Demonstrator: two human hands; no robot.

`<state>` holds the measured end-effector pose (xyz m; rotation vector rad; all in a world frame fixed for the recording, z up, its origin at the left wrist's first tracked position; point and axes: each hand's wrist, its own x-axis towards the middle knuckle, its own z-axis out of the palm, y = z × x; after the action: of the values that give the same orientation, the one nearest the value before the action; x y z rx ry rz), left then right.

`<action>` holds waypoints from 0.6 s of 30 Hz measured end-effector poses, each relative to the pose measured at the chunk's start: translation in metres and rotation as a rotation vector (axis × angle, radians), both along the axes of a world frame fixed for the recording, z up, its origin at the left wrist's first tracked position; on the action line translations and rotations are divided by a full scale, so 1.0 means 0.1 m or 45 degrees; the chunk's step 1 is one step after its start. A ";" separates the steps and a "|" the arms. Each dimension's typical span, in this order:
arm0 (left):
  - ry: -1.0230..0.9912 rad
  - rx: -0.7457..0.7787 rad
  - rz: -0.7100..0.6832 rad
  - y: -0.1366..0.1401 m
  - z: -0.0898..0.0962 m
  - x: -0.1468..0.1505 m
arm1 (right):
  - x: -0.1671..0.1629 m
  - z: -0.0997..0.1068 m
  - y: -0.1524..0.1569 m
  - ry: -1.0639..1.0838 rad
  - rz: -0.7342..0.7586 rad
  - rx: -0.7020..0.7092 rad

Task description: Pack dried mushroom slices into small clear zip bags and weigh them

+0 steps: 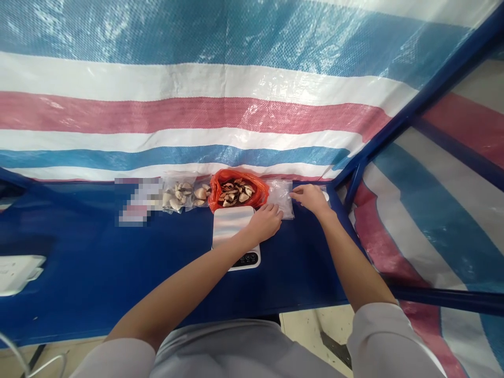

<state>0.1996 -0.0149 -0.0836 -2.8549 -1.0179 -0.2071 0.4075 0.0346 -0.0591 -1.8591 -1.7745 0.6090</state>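
Now, from the head view, both hands are working around a flat clear plastic bag (282, 195) that is lying near the back of the blue table (157, 294), just right of an open orange-red bag (265, 192) of pale, dark-edged pieces (236, 192). The left hand (265, 221) is resting at the clear bag's near-left part, fingers curling over; whether they are gripping the plastic, I cannot tell. Over at the bag's right edge, the right hand (309, 198) is holding thumb and fingertips close together, nearly meeting; whether they are pinching that edge, I cannot tell either. Below, a white scale (232, 223) is sitting in front of the orange-red bag, the left forearm covering part of it. And leftward, filled clear bags (178, 196) are lying in line, pale pieces showing through.
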 end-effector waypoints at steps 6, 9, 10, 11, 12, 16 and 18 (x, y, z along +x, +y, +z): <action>-0.060 0.005 0.053 -0.05 -0.05 0.06 | -0.11 -0.02 -0.12 -0.431 0.164 0.420; -0.066 -0.053 0.057 -0.07 -0.06 0.07 | -0.17 -0.23 -0.11 -0.460 0.475 0.532; -0.069 -0.067 0.053 -0.07 -0.07 0.06 | -0.18 -0.30 -0.10 -0.473 0.523 0.539; -0.076 -0.076 0.047 -0.08 -0.07 0.05 | -0.18 -0.36 -0.08 -0.488 0.552 0.540; -0.087 -0.081 0.043 -0.08 -0.08 0.04 | -0.17 -0.42 -0.06 -0.505 0.578 0.533; -0.125 -0.068 0.040 -0.10 -0.12 0.01 | -0.15 -0.54 0.02 -0.592 0.662 0.501; -0.129 -0.039 0.047 -0.09 -0.15 0.00 | -0.15 -0.55 0.05 -0.625 0.693 0.499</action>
<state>0.2001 -0.0242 -0.0988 -2.8765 -1.1004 -0.3387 0.3921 0.0398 -0.1143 -1.3214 -2.5315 -0.0480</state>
